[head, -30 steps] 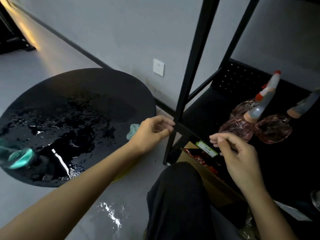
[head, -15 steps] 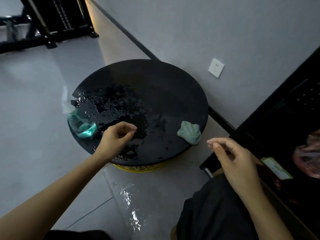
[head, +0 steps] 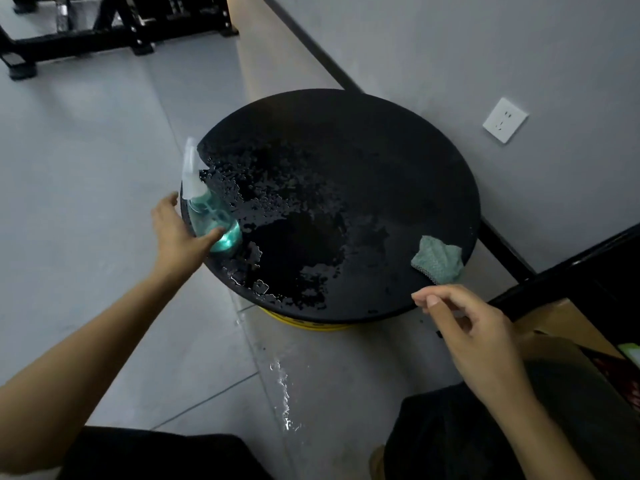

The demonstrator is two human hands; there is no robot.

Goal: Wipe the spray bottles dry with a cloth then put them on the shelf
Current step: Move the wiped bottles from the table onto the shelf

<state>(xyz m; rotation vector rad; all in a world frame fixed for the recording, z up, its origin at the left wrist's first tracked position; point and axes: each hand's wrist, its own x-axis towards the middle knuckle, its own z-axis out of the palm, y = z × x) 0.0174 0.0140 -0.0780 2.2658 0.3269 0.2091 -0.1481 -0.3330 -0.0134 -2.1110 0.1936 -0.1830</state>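
Observation:
A clear teal spray bottle (head: 207, 209) with a pale trigger head stands at the left edge of a round black table (head: 346, 133), whose top is wet. My left hand (head: 176, 233) holds the bottle: the thumb lies against its lower body and the fingers reach round its far side. A crumpled green cloth (head: 438, 259) lies near the table's right edge. Just in front of the cloth my right hand (head: 464, 327) hovers over the table's front rim with loosely curled fingers, holding nothing. A black shelf frame (head: 571, 271) shows at the right edge.
The table sits on a yellow base (head: 311, 325). A water streak (head: 284, 393) lies on the grey floor between my knees. A cardboard box (head: 568, 323) sits under the shelf. A wall socket (head: 505, 120) is behind the table. Black equipment (head: 104, 29) stands far left.
The view has swung left, away from the shelf and its pink bottles. My left hand moved across the table's front edge to the teal bottle and took hold of it. My right hand still hovers.

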